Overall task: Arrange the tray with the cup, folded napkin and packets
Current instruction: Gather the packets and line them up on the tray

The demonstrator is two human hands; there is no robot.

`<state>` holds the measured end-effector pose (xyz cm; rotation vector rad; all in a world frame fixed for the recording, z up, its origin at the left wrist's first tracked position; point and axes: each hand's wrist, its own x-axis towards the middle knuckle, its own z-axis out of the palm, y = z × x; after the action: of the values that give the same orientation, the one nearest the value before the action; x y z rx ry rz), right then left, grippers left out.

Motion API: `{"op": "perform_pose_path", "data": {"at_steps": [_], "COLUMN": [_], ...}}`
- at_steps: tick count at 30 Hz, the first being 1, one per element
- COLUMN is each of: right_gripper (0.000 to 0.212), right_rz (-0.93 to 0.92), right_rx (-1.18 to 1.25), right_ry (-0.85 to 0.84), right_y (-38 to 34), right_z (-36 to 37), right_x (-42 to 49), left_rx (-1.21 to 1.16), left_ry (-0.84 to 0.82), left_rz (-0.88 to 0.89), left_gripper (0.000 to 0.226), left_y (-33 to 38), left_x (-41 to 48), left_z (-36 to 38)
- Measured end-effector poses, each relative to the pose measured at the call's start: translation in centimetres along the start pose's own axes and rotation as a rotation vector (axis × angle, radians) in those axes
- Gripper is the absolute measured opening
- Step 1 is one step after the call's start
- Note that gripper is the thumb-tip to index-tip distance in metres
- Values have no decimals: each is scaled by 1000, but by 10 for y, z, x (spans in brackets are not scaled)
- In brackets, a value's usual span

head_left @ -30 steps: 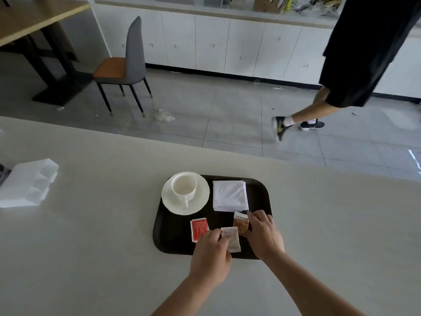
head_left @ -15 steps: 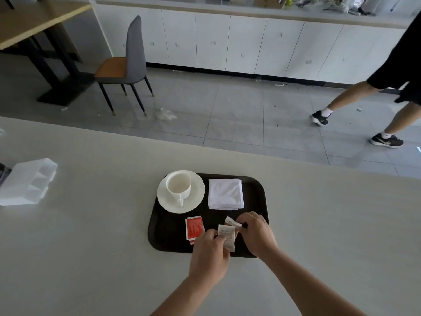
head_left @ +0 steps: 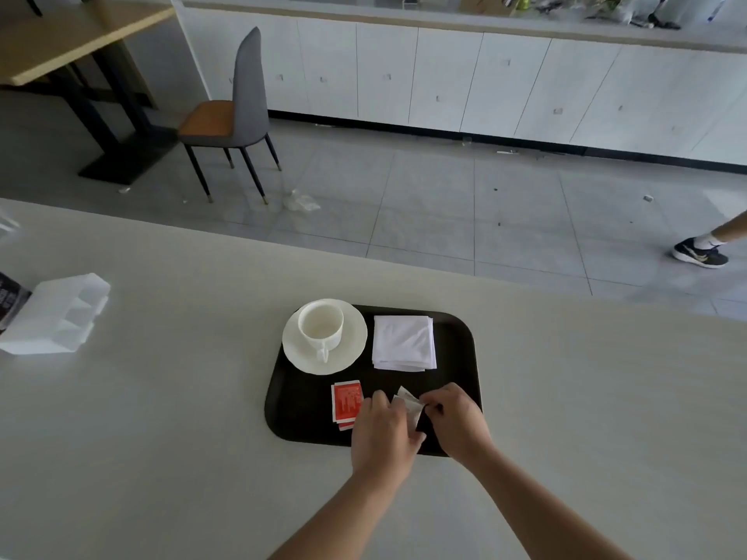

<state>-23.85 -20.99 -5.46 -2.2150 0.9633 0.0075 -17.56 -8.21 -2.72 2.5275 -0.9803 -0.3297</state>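
A black tray lies on the pale counter. On its far left a white cup stands on a white saucer. A folded white napkin lies at its far right. A red packet lies flat at the tray's near middle. Over the tray's near edge, my left hand and my right hand both pinch pale packets held together between them. How many packets the hands hold is hidden by the fingers.
A white moulded holder and a dark package sit at the counter's left. Beyond the counter are a grey chair, a wooden table and white cabinets. A person's shoe shows at the right edge.
The pale and brown packets were lifted off the tray and brought together between my hands, which moved closer. The walking person went off to the right.
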Motion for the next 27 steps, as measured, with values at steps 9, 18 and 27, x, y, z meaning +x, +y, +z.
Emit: {"op": "perform_pose_path", "data": {"at_steps": [9,18,27], "right_gripper": [13,16,25], "right_rz": [32,71,194], "right_rx": [-37,134,477], "right_ry": [-9,101,-10], "right_y": [-7,3,-17], "right_z": [-1,-6,-5], "right_x": [6,-12,-13], "left_rx": [-77,-460,-971], "left_ry": [13,57,-76], "left_rz": [-39,-296,-492], "left_gripper": [7,19,24], "left_y": [-4,-15,-11], "left_x": [0,4,13], "left_z": [0,-8,-8]}}
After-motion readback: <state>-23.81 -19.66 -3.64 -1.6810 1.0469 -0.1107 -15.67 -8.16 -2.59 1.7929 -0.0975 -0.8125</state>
